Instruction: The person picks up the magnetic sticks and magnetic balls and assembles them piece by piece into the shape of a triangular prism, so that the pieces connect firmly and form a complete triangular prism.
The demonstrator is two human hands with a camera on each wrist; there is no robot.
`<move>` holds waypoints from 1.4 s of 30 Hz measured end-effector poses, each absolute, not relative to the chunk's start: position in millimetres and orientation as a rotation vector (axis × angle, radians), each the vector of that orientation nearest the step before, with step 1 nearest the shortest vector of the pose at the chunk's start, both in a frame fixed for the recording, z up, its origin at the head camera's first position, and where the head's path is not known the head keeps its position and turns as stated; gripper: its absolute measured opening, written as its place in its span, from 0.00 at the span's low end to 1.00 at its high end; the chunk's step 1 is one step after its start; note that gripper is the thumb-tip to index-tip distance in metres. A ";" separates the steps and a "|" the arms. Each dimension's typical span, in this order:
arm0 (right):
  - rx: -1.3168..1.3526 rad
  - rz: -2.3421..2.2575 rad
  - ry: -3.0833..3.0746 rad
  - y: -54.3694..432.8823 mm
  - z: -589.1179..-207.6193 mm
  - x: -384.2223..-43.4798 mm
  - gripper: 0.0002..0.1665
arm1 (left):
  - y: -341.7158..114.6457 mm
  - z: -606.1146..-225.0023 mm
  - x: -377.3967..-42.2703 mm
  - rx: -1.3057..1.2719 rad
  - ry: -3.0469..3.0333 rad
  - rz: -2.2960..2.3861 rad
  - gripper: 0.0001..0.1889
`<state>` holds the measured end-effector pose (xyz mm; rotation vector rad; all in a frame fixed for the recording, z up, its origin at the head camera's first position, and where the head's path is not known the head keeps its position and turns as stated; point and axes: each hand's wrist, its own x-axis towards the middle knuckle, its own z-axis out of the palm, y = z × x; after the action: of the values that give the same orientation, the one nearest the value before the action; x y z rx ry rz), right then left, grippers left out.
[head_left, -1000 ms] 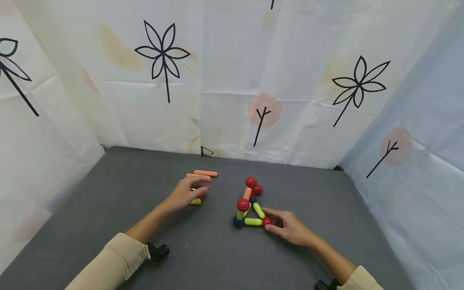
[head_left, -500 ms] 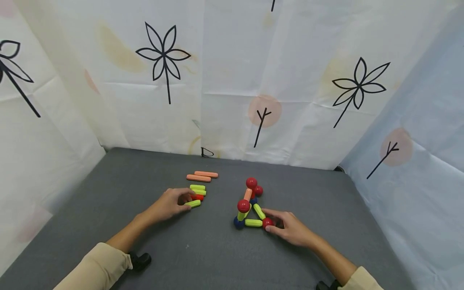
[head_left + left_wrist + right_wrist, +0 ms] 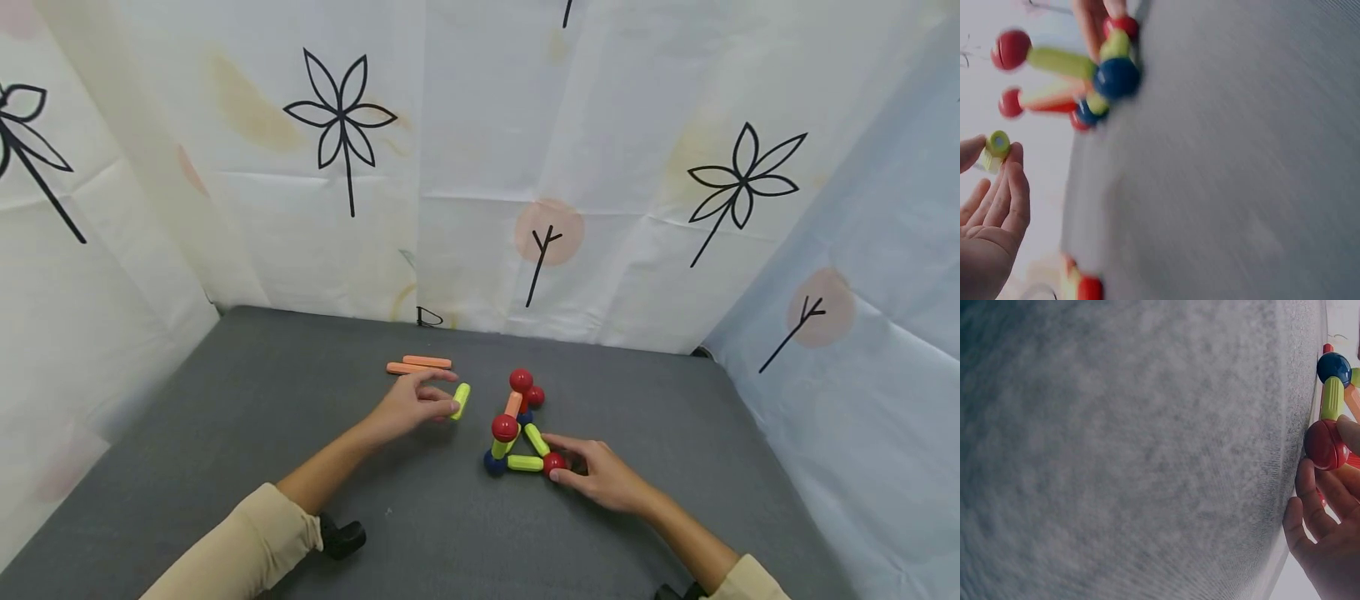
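My left hand (image 3: 408,406) pinches a yellow-green magnetic rod (image 3: 461,400) between thumb and fingertips, raised above the table. A round silvery disc shows in the rod's end in the left wrist view. To its right stands a ball-and-rod structure with a triangular base. A red ball (image 3: 505,428) tops an upright rod on a blue ball (image 3: 495,463), and another red ball (image 3: 521,381) sits high at the back beside an orange rod (image 3: 513,405). My right hand (image 3: 603,475) holds the base's right corner, a red ball (image 3: 1325,445), between thumb and fingers.
Two orange rods (image 3: 427,362) lie behind my left hand. A red piece (image 3: 1090,288) and a yellow-green one show at the bottom of the left wrist view. The grey table (image 3: 420,533) meets a printed cloth (image 3: 480,167) at the back and sides.
My left hand reached down to the loose rods, picked up a yellow-green one, and carried it up and right toward the structure. The right hand stays at the red corner ball.
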<state>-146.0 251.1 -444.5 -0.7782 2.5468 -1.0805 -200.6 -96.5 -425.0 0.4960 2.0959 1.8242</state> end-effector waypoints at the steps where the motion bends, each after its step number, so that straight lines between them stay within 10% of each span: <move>1: -0.779 -1.080 2.547 251.0 -444.9 -146.1 0.32 | -89.0 -421.3 -201.6 0.482 2.061 1.848 0.29; 33: -0.792 -1.095 2.546 249.5 -446.3 -146.5 0.31 | -41.6 -422.4 -201.4 0.600 2.114 1.703 0.17; 42: -0.790 -1.093 2.572 247.0 -444.4 -145.3 0.32 | -44.9 -453.1 -181.1 0.836 2.323 1.262 0.40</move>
<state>-145.3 247.0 -444.4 -0.7903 2.5722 -1.0927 -181.1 -44.9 -453.1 0.8363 2.3231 1.2623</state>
